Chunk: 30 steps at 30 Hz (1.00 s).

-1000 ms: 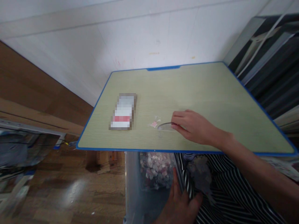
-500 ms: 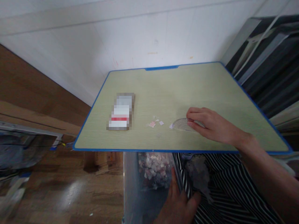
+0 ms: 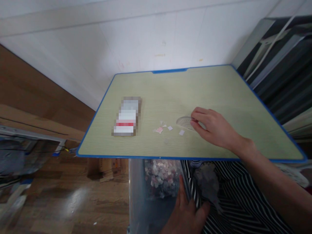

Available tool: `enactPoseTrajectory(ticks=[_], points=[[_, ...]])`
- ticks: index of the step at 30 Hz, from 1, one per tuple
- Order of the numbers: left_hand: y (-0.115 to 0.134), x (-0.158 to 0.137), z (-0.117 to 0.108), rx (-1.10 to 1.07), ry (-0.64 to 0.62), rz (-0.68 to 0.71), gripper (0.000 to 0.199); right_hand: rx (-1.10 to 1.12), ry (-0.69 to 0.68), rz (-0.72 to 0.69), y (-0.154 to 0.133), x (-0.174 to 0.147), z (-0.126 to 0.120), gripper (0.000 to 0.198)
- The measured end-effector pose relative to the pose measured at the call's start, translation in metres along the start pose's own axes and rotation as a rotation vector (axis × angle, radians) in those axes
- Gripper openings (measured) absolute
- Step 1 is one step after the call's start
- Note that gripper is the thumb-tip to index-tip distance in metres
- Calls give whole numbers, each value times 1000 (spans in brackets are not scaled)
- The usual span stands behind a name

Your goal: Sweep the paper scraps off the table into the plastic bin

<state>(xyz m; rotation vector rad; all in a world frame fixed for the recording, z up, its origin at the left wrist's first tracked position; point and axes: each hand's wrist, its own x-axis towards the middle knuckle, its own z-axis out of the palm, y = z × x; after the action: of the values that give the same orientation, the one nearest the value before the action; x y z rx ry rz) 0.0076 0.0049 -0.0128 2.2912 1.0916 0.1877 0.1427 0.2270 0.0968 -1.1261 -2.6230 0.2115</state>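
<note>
Over the table, my right hand [image 3: 211, 126] pinches a clear half-round protractor [image 3: 184, 122] by its right part, where the fingers hide it. A small pale paper piece [image 3: 181, 132] lies just below the protractor, apart from it. To the left are several more paper scraps [image 3: 159, 130], some white and one pinkish. Below the table, my left hand [image 3: 186, 211] rests at the rim of a clear plastic bin [image 3: 137, 195]. Its fingers are stretched out, with the thumb apart. Inside the bin is a heap of crumpled pale scraps [image 3: 162, 177].
The greenish folding table [image 3: 207, 84] has a blue edge and stands against a white wall [image 3: 136, 42]. A blurred-out phone-like slab [image 3: 126, 117] lies at its left. Dark stacked items [image 3: 287, 65] stand at the right. Striped cloth [image 3: 239, 188] covers my lap.
My right hand has moved the protractor slightly up and left. The paper piece that was at its left tip now lies fully uncovered below it. My left hand stays in place.
</note>
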Motion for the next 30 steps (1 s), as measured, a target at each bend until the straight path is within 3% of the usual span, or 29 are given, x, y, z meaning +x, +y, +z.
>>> enactPoseTrajectory(ticks=[6, 10, 13, 18, 30], points=[[3, 3, -3, 18, 2, 1, 51, -16, -37, -55, -2, 1, 9, 25], [2, 3, -2, 19, -9, 0, 49, -115, -21, -6, -1, 3, 13, 24], [-1, 0, 4, -19, 25, 9, 50, -88, -20, 36, 1, 1, 8, 23], [-2, 0, 6, -12, 62, 18, 46, 126, -132, -48, 6, -6, -7, 25], [3, 5, -8, 42, 113, 61, 35, 179, -40, -69, 12, -30, -23, 24]])
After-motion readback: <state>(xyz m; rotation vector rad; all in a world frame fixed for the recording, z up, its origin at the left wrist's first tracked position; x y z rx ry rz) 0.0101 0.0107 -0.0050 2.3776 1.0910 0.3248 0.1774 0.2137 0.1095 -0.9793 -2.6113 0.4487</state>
